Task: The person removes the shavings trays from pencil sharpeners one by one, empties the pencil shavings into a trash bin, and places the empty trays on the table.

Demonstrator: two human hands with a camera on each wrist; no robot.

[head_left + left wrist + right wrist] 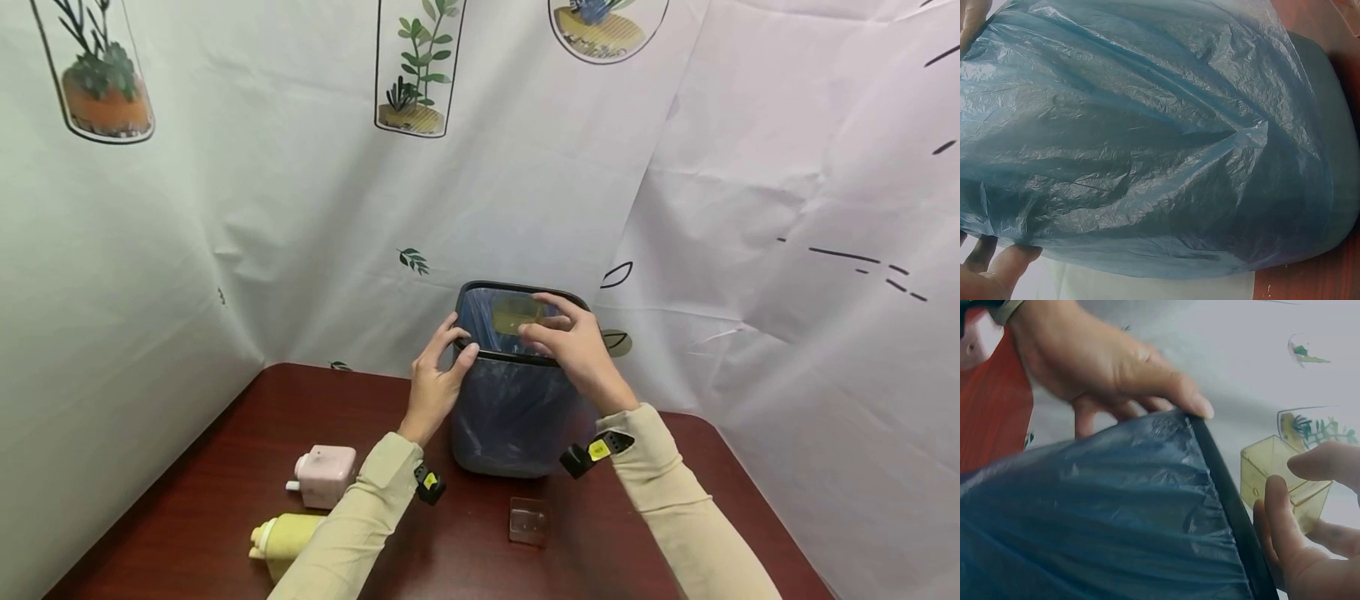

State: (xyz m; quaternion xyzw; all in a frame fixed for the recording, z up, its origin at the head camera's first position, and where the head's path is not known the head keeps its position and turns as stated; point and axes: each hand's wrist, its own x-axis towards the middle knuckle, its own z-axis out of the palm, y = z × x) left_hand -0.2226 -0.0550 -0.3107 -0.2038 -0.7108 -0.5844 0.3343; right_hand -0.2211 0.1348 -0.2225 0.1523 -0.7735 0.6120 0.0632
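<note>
A dark trash bin [517, 425] with a blue plastic liner stands upright on the table, its black rim uppermost. My left hand [437, 375] grips the bin's left side at the rim; in the right wrist view its thumb [1194, 403] lies at the rim's corner. Over the bin's mouth, my right hand [577, 346] holds a small see-through yellow plastic box [1266, 465] between thumb and fingers. Wrinkled blue liner [1147, 137] fills most of the left wrist view, with left-hand fingertips [1016, 262] at its lower left edge.
In front of the bin lies a small clear square box [528, 522]. To the left are a pink bottle-like container [327, 475] and a yellow one [288, 537], partly behind the left sleeve. A printed white curtain [315, 208] hangs behind the red-brown table [247, 450].
</note>
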